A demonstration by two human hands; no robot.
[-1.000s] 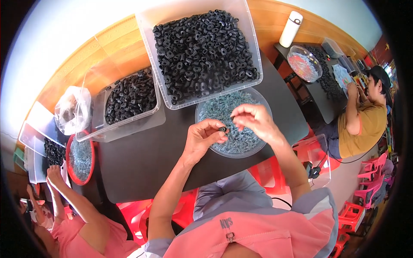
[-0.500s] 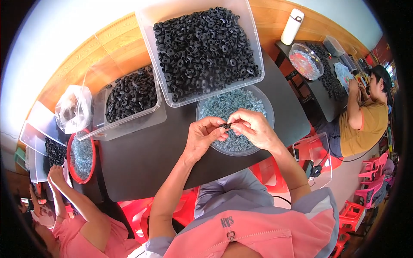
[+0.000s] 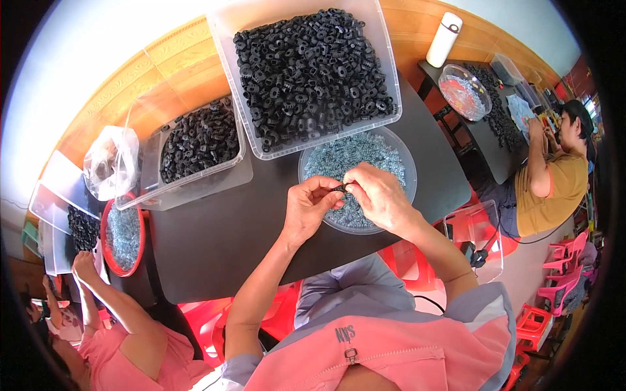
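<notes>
Above the near side of a round clear tub point(image 3: 412, 171), my left hand point(image 3: 305, 210) pinches a small black plastic part point(image 3: 340, 188) between thumb and fingertips. My right hand point(image 3: 383, 201) is closed at the other end of that part, its thumb and forefinger pressed against it. Whether a smaller piece sits between the right fingertips is hidden. Beneath both hands, the tub holds many small bluish-grey pieces point(image 3: 358, 155) that look like coil springs. Just behind it stands a large clear bin point(image 3: 393, 98) full of similar black parts point(image 3: 313, 72).
A second clear bin point(image 3: 215, 189) of black parts stands left on the dark table point(image 3: 215, 241). Beyond it are a plastic bag point(image 3: 111, 166) and a red-rimmed basin point(image 3: 141, 251). Co-workers sit at left point(image 3: 140, 345) and right point(image 3: 551, 189). A white bottle point(image 3: 445, 40) stands far right.
My right hand has turned over slightly, its knuckles higher and its fingers pointing more downward onto the black part. My left hand stays nearly where it was.
</notes>
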